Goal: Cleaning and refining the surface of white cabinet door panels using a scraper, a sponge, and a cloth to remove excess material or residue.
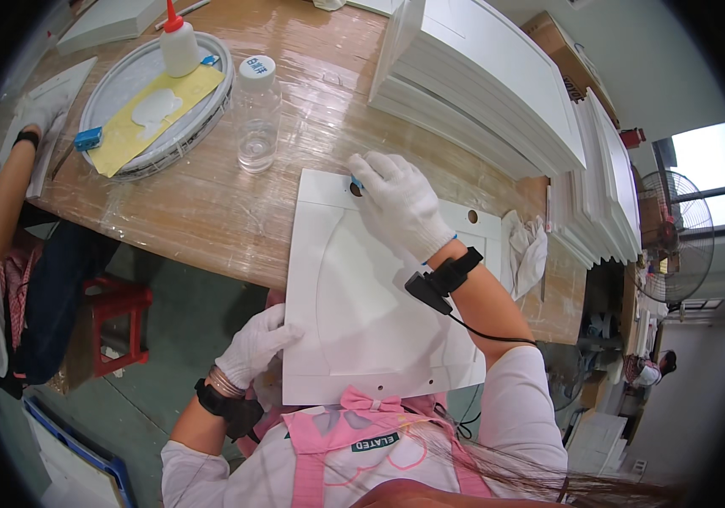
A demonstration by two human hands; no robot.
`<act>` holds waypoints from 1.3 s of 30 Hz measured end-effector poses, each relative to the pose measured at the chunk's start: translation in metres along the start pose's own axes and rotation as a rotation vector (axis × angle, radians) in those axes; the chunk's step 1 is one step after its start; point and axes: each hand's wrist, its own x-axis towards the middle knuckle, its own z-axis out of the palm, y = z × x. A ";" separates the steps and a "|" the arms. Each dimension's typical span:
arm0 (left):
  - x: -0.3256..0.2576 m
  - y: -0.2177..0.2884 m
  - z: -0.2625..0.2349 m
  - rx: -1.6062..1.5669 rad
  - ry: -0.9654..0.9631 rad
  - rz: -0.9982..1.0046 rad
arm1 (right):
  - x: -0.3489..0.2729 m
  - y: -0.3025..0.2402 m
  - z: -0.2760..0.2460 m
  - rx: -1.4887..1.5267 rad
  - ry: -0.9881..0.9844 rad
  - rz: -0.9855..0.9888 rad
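A white cabinet-door-like panel (379,296) with a shallow arched recess rests partly on the table edge and reaches toward my body. My left hand (256,345), in a white glove, is closed on the panel's left edge. My right hand (400,203), also gloved, bends over the far edge beside a round brown hole (355,190). Its fingers are closed on a small blue piece (356,181), mostly hidden by the glove. A second hole (472,217) shows near the far right corner.
A clear bottle (258,118) stands beyond the panel. Left of it, a round lid (210,93) bears a yellow sheet (117,152) and a red-tipped squeeze bottle (179,51). Stacked white panels (481,93) stand far right, near a white cloth (525,245). A co-worker's gloved hand (41,110) is at far left.
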 end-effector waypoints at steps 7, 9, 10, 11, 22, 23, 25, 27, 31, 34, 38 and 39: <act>-0.002 0.002 0.003 0.005 0.017 -0.021 | 0.001 -0.003 0.000 -0.028 -0.022 0.006; -0.002 0.003 0.005 0.013 0.008 0.019 | -0.002 -0.002 0.004 -0.062 -0.002 -0.028; -0.002 0.004 0.006 0.013 0.007 0.019 | -0.002 -0.001 0.004 -0.063 -0.002 -0.028; -0.002 0.006 0.006 0.015 0.005 0.016 | -0.001 -0.002 0.001 -0.059 0.001 -0.019; -0.004 0.007 0.008 -0.004 0.011 0.014 | -0.003 -0.003 -0.005 -0.039 0.002 0.068; -0.003 0.005 0.006 -0.022 0.014 -0.007 | -0.004 -0.003 -0.005 -0.028 -0.021 0.074; -0.004 0.003 0.006 -0.041 0.016 -0.029 | -0.005 -0.005 -0.004 -0.017 -0.044 0.080; -0.004 0.005 0.009 -0.005 0.010 0.007 | -0.005 -0.006 -0.001 -0.026 0.010 0.058; 0.002 0.001 0.004 -0.016 0.002 -0.010 | -0.005 -0.001 -0.003 -0.043 0.022 0.057; -0.007 0.003 0.006 -0.013 0.009 0.028 | -0.005 -0.007 -0.014 -0.068 0.036 0.085; 0.000 0.004 0.003 -0.031 -0.008 0.007 | -0.009 -0.001 -0.007 -0.053 0.002 0.076; 0.000 0.005 0.004 0.002 -0.009 0.028 | -0.009 -0.001 -0.005 -0.049 0.011 0.074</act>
